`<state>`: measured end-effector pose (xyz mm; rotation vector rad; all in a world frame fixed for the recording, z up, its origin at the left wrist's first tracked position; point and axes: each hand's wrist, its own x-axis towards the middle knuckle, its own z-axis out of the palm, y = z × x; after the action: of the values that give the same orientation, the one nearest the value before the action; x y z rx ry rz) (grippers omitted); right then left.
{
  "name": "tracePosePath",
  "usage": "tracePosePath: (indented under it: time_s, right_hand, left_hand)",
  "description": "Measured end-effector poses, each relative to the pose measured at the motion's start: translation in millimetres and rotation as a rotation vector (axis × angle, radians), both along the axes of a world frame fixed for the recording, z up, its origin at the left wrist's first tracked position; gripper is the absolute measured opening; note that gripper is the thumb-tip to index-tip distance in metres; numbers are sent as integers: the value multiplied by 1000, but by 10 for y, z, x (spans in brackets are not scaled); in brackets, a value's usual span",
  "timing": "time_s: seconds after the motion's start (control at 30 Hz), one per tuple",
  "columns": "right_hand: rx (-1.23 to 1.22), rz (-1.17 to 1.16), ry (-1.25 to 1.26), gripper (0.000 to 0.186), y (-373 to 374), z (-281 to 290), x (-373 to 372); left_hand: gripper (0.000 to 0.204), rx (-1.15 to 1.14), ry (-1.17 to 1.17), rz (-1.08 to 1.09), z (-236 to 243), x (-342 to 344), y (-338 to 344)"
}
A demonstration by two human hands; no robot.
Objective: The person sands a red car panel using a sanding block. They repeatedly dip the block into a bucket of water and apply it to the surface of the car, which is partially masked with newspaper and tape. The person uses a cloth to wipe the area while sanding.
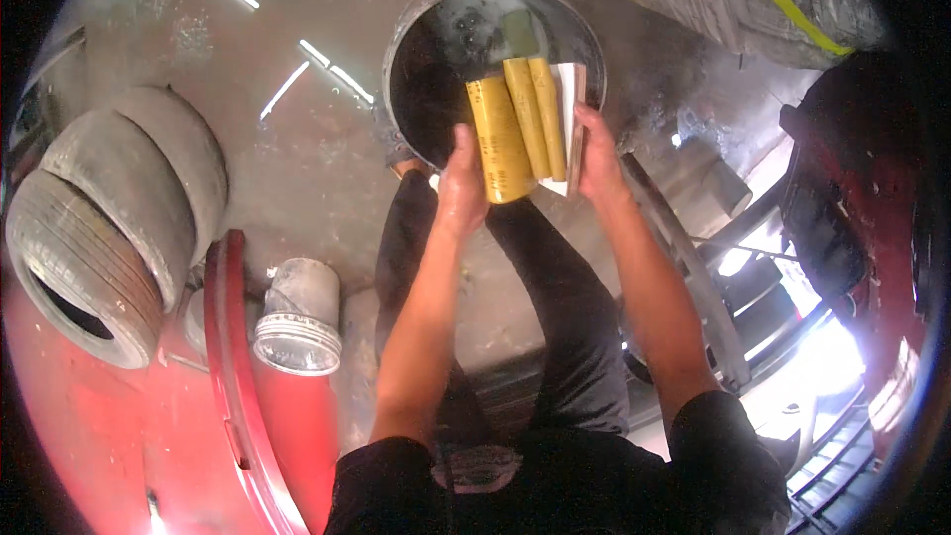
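Observation:
Between my hands is a bundle: a wide yellow roll with dark printing, two narrower yellow rolls beside it, and a white, brown-edged flat stack on the right. My left hand grips its left side and my right hand its right edge. The bundle is over a round, dark metal tub, hiding part of its inside. A grey-green pad shows in the tub beyond the rolls.
Several worn tyres lie at left, beside a red curved panel and a white bucket. A wrapped object with yellow tape is at upper right. Dark car parts and frames crowd the right. My legs are below the tub.

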<state>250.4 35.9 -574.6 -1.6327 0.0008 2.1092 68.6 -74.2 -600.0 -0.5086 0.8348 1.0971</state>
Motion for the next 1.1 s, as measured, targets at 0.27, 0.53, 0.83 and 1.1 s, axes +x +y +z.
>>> tracePosePath:
  time_s: [0.27,0.53,0.83,1.1]
  right_hand:
    - [246,225,-148,55,22,120,-172]
    - [426,564,-282,70,228,216,-107]
    - [542,539,-470,76,131,104,-158]
    - [616,561,-447,87,128,307,-296]
  left_hand:
    - [46,47,740,-181,-16,54,142]
    - [42,-98,1233,-235,24,-105,198]
    - [37,-28,1415,-276,43,-59,275]
    - [31,-3,1155,-254,15,-29,368]
